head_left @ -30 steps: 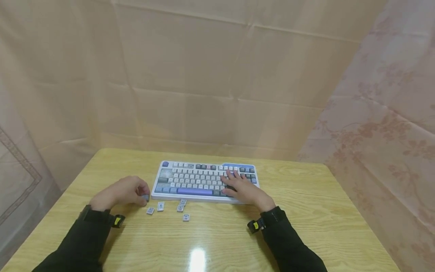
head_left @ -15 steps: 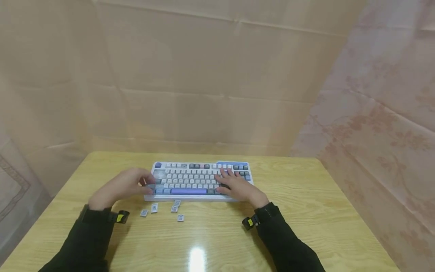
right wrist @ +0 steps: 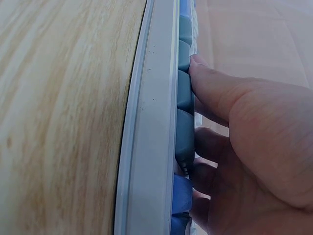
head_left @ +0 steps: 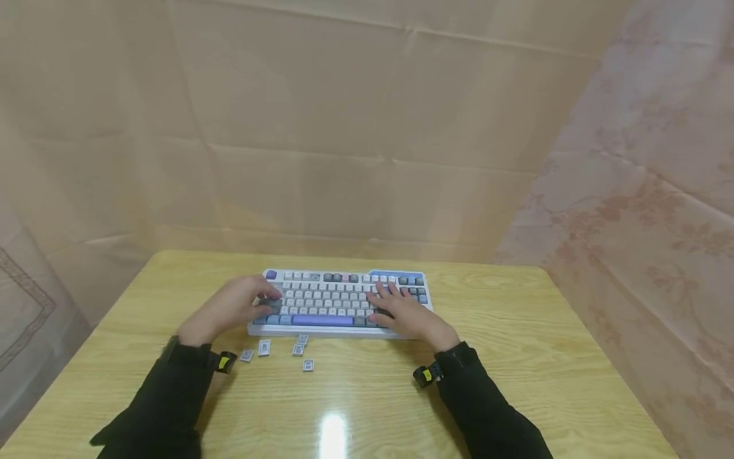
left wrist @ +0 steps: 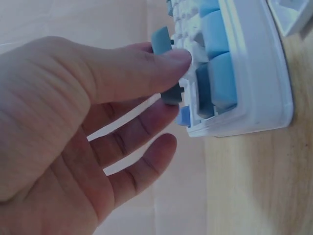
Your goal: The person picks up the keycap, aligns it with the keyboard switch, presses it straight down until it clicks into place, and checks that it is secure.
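Observation:
A white keyboard (head_left: 321, 303) with white, grey, blue and purple keys lies on the wooden table. Over its left end, my left hand (head_left: 229, 307) pinches a long dark grey-blue keycap (left wrist: 161, 41) between thumb and fingers. In the left wrist view this keycap stands off the key rows, its small stems facing them. The thumb covers its middle. My right hand (head_left: 411, 317) rests with spread fingers on the keys at the right end. In the right wrist view its thumb (right wrist: 212, 85) lies against the dark keys of the front row.
Several loose keycaps (head_left: 264, 347) lie on the wooden table (head_left: 504, 357) in front of the keyboard's left half. A beige cloth (head_left: 321, 140) hangs behind the table, and a flowered cloth (head_left: 642, 210) hangs at the right.
My left hand has carried the keycap from the table beside the keyboard up and right, over its left end. The right hand stays on the keys. The head view shifted slightly.

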### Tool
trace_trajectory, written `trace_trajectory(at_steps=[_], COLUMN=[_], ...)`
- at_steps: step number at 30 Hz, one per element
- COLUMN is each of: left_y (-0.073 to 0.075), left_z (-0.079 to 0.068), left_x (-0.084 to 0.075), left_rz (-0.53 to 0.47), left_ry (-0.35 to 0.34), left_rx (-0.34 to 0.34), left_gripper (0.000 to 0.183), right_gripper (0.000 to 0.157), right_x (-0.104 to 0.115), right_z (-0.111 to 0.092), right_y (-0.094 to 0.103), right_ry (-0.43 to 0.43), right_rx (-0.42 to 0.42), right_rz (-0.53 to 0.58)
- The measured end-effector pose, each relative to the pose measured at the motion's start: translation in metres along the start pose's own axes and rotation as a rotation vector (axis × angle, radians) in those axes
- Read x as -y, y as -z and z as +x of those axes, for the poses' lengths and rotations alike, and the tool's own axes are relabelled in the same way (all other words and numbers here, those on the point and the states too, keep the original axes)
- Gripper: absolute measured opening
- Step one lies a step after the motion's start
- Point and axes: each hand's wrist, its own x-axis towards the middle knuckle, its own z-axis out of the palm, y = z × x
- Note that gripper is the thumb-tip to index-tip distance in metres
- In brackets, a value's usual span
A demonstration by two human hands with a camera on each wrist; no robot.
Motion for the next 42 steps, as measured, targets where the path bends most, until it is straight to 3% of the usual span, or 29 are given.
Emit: trace_trajectory(at_steps=[8, 20, 29, 42], left_y=[-0.007, -0.0056, -0.0076, -0.0109], left_z=[-0.0004, 0.0017, 0.0003, -0.0011], left_x=[0.0033, -0.0016, -0.0001, -0.0008], left_rz=[0.007, 0.014, -0.021, -0.002], left_ry=[0.017, 0.039, 0.112, 0.048], left_rx=[0.037, 0.046, 0.043, 0.025], left_gripper=[0.022, 0.023, 0.023, 0.021], right_gripper=[0.057, 0.058, 0.057, 0.057], right_x=[0.0011, 0.0003, -0.0002, 0.0005], right_z=[-0.0022, -0.0037, -0.0017, -0.0034], right_y=[0.0006, 0.0038, -0.0001, 0.0008], right_ry=[-0.002, -0.005, 0.0, -0.006], right_rx=[0.002, 0.01, 0.002, -0.002], right_rz=[0.012, 0.013, 0.036, 0.031])
